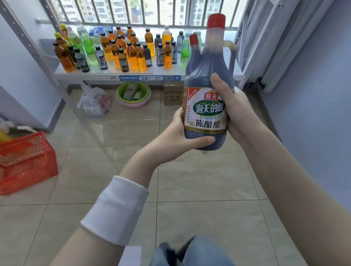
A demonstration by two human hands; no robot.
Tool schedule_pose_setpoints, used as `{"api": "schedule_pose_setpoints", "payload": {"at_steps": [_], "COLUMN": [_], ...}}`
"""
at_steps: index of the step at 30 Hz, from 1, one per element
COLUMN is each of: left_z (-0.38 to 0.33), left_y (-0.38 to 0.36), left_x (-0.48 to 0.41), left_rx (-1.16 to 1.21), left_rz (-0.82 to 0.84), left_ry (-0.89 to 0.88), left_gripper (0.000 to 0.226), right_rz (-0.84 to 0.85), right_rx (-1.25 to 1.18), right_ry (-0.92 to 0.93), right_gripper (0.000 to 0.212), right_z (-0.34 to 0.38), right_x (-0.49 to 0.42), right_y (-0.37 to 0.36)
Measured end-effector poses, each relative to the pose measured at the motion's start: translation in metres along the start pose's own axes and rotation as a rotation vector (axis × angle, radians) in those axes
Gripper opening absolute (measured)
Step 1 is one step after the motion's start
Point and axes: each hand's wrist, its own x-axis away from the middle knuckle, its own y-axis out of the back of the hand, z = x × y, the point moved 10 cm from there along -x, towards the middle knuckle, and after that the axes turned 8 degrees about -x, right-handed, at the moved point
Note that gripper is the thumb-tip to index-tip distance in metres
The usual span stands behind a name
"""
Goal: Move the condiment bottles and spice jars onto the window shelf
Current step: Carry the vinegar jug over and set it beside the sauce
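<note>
Vinegar bottle [207,109]: large, dark liquid, red cap, small loop handle at the neck. It is held in the air in front of the right end of the window shelf [95,75] and is not resting on it. The top leans slightly to the right.

Left hand [183,132]: wraps the lower body from the left, with the thumb laid across the front just under the label. The forearm reaches up and forward, with a white cuff [115,209] pushed back along it.

Right hand [234,112]: clasps the right side of the bottle, with the thumb pointing up along the front above the label. The fingers are behind the bottle and out of sight. Both hands have firm hold of the bottle.

Label: red "海天" badge at the top, green oval reading "海天的醋" with small "Haday" above it, then "陈酿醋" in dark characters below. The finer print is unreadable.

Second red-capped dark bottle [193,48]: just behind the held one and mostly hidden.

On the shelf stands a crowd of drink bottles [131,52] holding orange, green and dark liquids. A blue shelf tag [150,78] on the front edge reads "24" and "2", and handwritten "640" sits to its left.

Beneath the shelf are a plastic bag [94,103], a green basin [144,91] and a cardboard box [173,95]. A red crate [21,162] stands on the floor, far left.
</note>
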Motion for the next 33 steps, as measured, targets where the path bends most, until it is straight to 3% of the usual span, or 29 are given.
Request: {"api": "schedule_pose_setpoints", "payload": {"at_steps": [8,12,17,23,33], "left_z": [-0.001,-0.019,-0.036,-0.039,-0.063], "left_y": [0.033,0.049,0.087,0.142,0.255], "left_x": [-0.157,-0.227,-0.303,-0.381,-0.502], "left_rx": [-0.031,-0.072,-0.083,-0.057,-0.176], "left_rz": [0.050,0.058,0.039,0.049,0.013], "left_ry": [-0.008,-0.009,-0.028,-0.068,-0.157], "left_gripper": [0.091,0.094,0.095,0.092,0.089], "right_rz": [-0.047,-0.024,0.011,0.020,0.032], "right_rx": [-0.023,-0.057,-0.048,-0.037,-0.060], "right_ry": [0.004,0.008,0.035,0.079,0.174], "right_gripper": [0.064,0.047,0.049,0.082,0.076], "right_z": [0.015,0.038,0.066,0.083,0.128], "right_x": [-0.153,-0.221,-0.304,-0.396,-0.536], "right_y": [0.034,0.047,0.041,0.021,-0.032]}}
